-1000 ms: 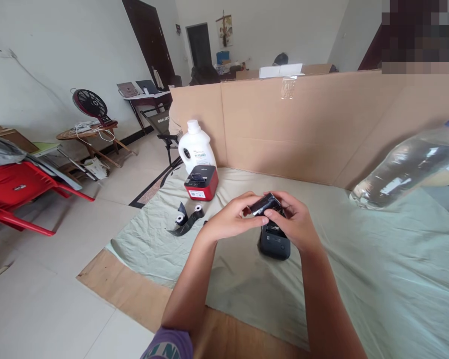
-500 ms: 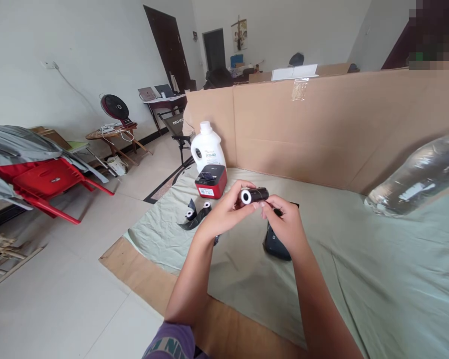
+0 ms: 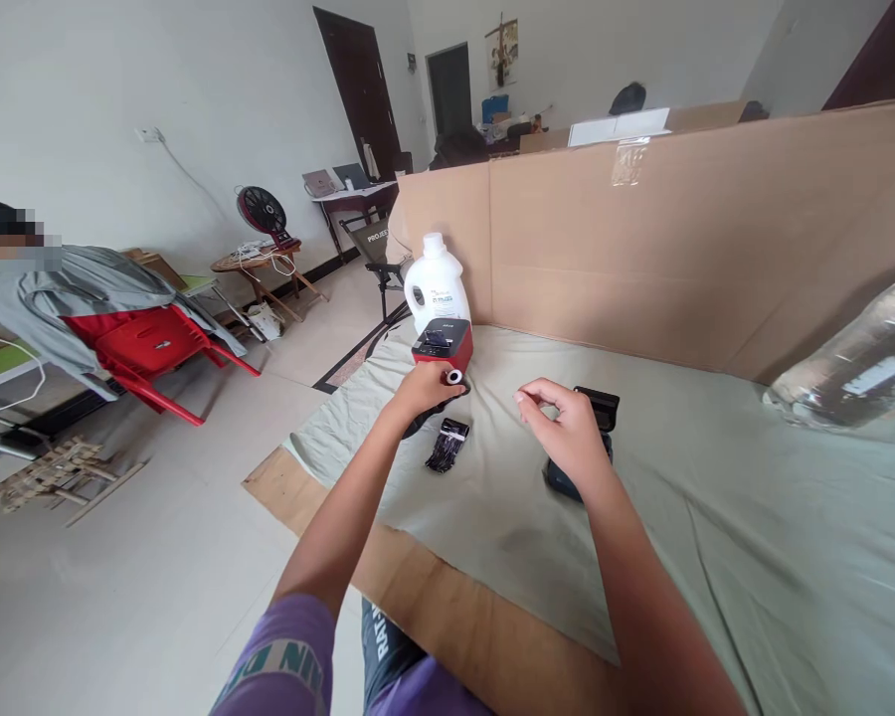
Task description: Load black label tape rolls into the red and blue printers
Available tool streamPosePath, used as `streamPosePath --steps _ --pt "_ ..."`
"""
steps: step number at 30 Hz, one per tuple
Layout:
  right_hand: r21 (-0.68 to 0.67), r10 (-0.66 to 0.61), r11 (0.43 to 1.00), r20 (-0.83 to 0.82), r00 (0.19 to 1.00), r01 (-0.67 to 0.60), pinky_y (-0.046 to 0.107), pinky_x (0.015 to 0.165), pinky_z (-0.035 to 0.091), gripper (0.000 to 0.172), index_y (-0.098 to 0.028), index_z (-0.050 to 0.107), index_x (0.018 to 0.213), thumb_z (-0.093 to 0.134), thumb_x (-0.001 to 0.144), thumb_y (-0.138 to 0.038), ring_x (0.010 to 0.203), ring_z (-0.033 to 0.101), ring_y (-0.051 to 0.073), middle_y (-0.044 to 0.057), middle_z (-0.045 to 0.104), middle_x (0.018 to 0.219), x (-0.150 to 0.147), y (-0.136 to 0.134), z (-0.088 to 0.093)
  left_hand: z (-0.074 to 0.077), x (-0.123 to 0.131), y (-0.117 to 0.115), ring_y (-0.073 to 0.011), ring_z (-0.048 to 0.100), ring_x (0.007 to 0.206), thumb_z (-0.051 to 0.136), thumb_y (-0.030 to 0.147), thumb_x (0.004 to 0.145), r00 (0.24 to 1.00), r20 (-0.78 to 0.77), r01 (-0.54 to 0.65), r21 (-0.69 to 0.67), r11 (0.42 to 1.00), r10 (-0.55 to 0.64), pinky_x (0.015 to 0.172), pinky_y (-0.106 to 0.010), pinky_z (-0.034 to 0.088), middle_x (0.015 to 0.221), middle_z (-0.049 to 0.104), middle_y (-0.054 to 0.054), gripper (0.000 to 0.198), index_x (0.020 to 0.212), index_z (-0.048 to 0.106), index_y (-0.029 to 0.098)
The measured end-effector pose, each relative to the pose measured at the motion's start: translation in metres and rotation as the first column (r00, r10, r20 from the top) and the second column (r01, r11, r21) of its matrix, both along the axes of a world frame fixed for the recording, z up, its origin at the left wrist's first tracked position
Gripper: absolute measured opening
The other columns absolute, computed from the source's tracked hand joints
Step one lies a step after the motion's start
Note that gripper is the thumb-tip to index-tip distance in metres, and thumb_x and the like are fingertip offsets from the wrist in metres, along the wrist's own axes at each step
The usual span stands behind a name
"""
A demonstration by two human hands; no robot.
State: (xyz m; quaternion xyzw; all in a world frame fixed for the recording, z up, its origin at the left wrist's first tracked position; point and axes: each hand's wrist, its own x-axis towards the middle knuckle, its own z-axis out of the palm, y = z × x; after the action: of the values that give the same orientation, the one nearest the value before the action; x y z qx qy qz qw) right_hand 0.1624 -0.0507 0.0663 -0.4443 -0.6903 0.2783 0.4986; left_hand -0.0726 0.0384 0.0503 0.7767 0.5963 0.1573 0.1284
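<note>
A small black roll with a white core (image 3: 454, 377) is in my left hand (image 3: 424, 389), its white end facing me. That hand is just in front of a red and black box-shaped device that looks like a small printer (image 3: 445, 340). Black strip material shows under the hand, partly hidden by it. My right hand (image 3: 567, 423) hovers over the cloth with thumb and forefinger tips pinched together; anything between them is too small to make out. Partly behind the right hand and forearm lies a black device with its lid raised (image 3: 599, 406). A shiny black wrapper-like piece (image 3: 448, 444) lies between my hands.
A white jug (image 3: 438, 283) stands behind the red device. A tall cardboard panel (image 3: 612, 259) borders the back of the cloth (image 3: 507, 537). A plastic-wrapped bundle (image 3: 857, 348) lies at right. On the left, a person in grey sits on a red chair (image 3: 149, 348).
My left hand has carried the black roll left and away from me, toward the red device. My right hand has come off the roll. The view has swung slightly left.
</note>
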Motion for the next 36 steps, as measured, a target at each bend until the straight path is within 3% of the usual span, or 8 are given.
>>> streamPosePath --steps 4,12,18,27,29,31,33,36 --pt "0.001 0.050 0.999 0.024 0.998 -0.050 0.024 0.057 0.040 0.022 -0.021 0.061 0.074 0.054 0.091 -0.033 0.069 0.057 0.016 0.001 0.061 0.068 -0.007 0.000 -0.003 -0.020 0.009 0.015 -0.0227 0.064 0.091 0.063 0.043 0.081 0.970 -0.241 -0.047 -0.025 0.999 0.040 0.074 -0.030 0.046 0.099 0.070 -0.006 0.031 0.105 0.066 0.023" --pt "0.006 0.045 0.999 0.042 0.998 -0.045 0.024 0.055 0.038 0.021 -0.020 0.061 0.074 0.054 0.090 -0.032 0.070 0.059 0.016 0.001 0.063 0.069 -0.008 0.000 -0.005 -0.040 0.028 0.032 -0.0338 0.054 0.120 0.070 0.040 0.076 0.920 -0.391 -0.015 -0.076 0.997 -0.016 0.103 -0.044 0.040 0.121 0.057 -0.015 0.036 0.103 0.073 0.016" --pt "0.028 0.026 0.999 0.039 0.999 -0.027 0.025 0.056 0.039 0.021 -0.021 0.061 0.074 0.054 0.090 -0.032 0.069 0.059 0.016 0.001 0.063 0.069 -0.003 -0.001 0.000 -0.022 -0.004 0.033 -0.0293 0.056 0.117 0.052 0.059 0.087 0.938 -0.344 -0.059 -0.034 0.998 0.044 0.096 -0.038 0.043 0.126 0.059 -0.010 0.051 0.123 0.066 0.026" --pt "0.051 0.002 0.999 0.015 1.000 -0.003 0.025 0.058 0.039 0.019 -0.021 0.061 0.074 0.055 0.090 -0.031 0.070 0.059 0.016 0.001 0.062 0.069 0.002 -0.006 0.007 -0.030 -0.044 0.004 -0.0252 0.064 0.103 0.066 0.035 0.078 0.966 -0.221 -0.149 -0.039 0.988 0.137 0.082 -0.030 0.047 0.107 0.072 -0.005 0.032 0.109 0.068 0.025" --pt "0.058 0.007 0.998 0.017 1.000 -0.008 0.025 0.058 0.040 0.019 -0.021 0.061 0.075 0.055 0.090 -0.030 0.071 0.059 0.016 0.001 0.063 0.071 0.001 -0.008 0.008 -0.019 -0.048 -0.007 -0.0233 0.065 0.099 0.058 0.038 0.086 0.983 -0.073 -0.167 0.020 0.986 0.168 0.082 -0.030 0.048 0.108 0.072 -0.008 0.037 0.119 0.063 0.022" --pt "0.070 0.013 0.997 0.018 1.000 -0.015 0.026 0.062 0.042 0.018 -0.022 0.062 0.076 0.055 0.090 -0.030 0.073 0.060 0.017 0.001 0.064 0.073 -0.001 -0.009 0.010 -0.005 -0.046 -0.022 -0.0210 0.067 0.091 0.054 0.044 0.090 0.951 0.289 -0.117 0.006 0.993 0.110 0.079 -0.030 0.051 0.104 0.072 -0.009 0.045 0.127 0.057 0.019" --pt "0.072 0.022 0.997 0.019 1.000 -0.023 0.027 0.066 0.045 0.015 -0.022 0.064 0.080 0.057 0.090 -0.032 0.074 0.060 0.017 0.001 0.066 0.078 -0.003 -0.009 0.010 0.006 -0.033 -0.041 -0.0196 0.069 0.082 0.063 0.049 0.085 0.731 0.683 0.051 -0.063 0.997 0.006 0.075 -0.031 0.053 0.097 0.073 -0.008 0.053 0.126 0.056 0.017" --pt "0.011 0.050 0.999 0.047 0.998 -0.051 0.029 0.068 0.046 0.018 -0.023 0.067 0.098 0.059 0.089 -0.036 0.076 0.060 0.017 0.003 0.068 0.093 -0.004 -0.009 0.010 0.011 0.003 -0.066 -0.0173 0.069 0.076 0.078 0.045 0.074 0.488 0.871 0.299 -0.114 0.948 -0.050 0.071 -0.028 0.052 0.088 0.073 -0.005 0.052 0.114 0.061 0.016"
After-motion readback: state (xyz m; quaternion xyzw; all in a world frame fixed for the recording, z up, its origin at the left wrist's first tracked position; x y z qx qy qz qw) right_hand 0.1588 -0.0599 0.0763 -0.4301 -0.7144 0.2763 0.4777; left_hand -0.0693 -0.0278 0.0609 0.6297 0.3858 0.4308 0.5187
